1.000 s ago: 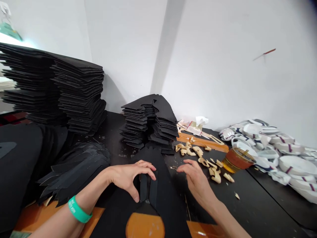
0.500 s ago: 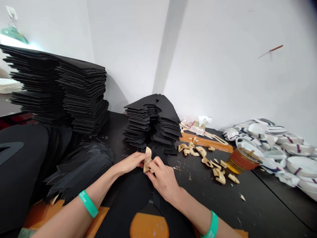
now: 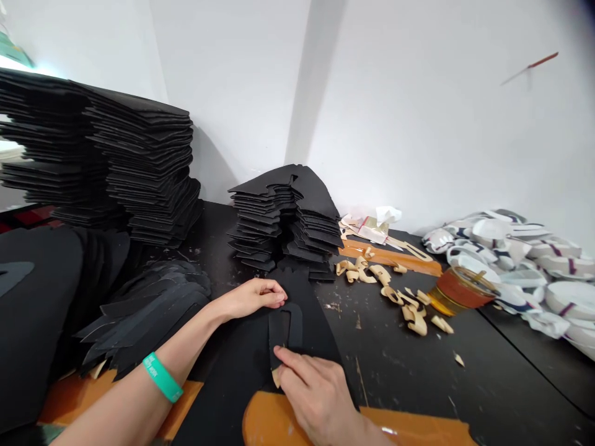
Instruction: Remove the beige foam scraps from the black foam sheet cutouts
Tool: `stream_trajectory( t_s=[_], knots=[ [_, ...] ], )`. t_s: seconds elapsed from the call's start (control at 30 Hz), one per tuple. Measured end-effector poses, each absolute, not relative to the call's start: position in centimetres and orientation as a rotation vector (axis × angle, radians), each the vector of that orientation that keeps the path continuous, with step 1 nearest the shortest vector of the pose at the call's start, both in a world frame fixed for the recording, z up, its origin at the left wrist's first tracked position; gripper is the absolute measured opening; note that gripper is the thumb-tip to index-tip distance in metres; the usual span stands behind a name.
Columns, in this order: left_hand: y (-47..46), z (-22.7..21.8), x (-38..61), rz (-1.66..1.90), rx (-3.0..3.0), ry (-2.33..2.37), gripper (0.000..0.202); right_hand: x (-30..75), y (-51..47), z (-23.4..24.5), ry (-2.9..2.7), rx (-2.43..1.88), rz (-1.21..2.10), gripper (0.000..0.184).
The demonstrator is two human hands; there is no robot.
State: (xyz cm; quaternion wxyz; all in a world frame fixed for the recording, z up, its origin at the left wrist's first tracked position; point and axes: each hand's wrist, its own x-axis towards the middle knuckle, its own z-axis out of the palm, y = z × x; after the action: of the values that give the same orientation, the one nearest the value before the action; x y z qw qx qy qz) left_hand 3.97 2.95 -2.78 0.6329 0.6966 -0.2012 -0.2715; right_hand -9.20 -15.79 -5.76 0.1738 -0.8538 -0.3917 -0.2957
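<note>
A dark grey U-shaped strip (image 3: 294, 316) lies over a large black sheet piece (image 3: 246, 353) in front of me. My left hand (image 3: 253, 297) is at the strip's upper end, thumb and fingers pressed together; what they pinch, if anything, is hidden. Lower down, my right hand (image 3: 316, 390) is closed at the strip's left leg. A bit of beige backing paper (image 3: 276, 376) shows beside its fingers, and the rest of that paper is covered by the hand.
A short stack of black pieces (image 3: 311, 210) stands ahead, with a taller stack (image 3: 144, 167) to its left. Loose dark strips (image 3: 153, 310) lie at left. Curled beige peelings (image 3: 413, 319), an amber tape roll (image 3: 462, 288) and white-grey bundled bands (image 3: 567, 303) are at right.
My right hand has moved down toward me with the beige paper, uncovering the grey strip on the black piece. My left hand stays near the upper end. The view has shifted slightly.
</note>
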Motion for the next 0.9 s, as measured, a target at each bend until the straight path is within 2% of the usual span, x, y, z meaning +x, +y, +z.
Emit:
stream_trajectory(
  t_s=[0.47, 0.9],
  knots=[
    [3.2, -3.3, 3.9, -0.584, 1.707, -0.608, 0.033, -8.8, -15.3, -4.8, -1.04, -2.347, -0.565, 0.028],
    [3.0, -2.9, 3.3, -0.544, 1.799, -0.702, 0.03, -8.7, -15.3, -4.8, -1.019, -2.321, -0.445, 0.02]
  ],
)
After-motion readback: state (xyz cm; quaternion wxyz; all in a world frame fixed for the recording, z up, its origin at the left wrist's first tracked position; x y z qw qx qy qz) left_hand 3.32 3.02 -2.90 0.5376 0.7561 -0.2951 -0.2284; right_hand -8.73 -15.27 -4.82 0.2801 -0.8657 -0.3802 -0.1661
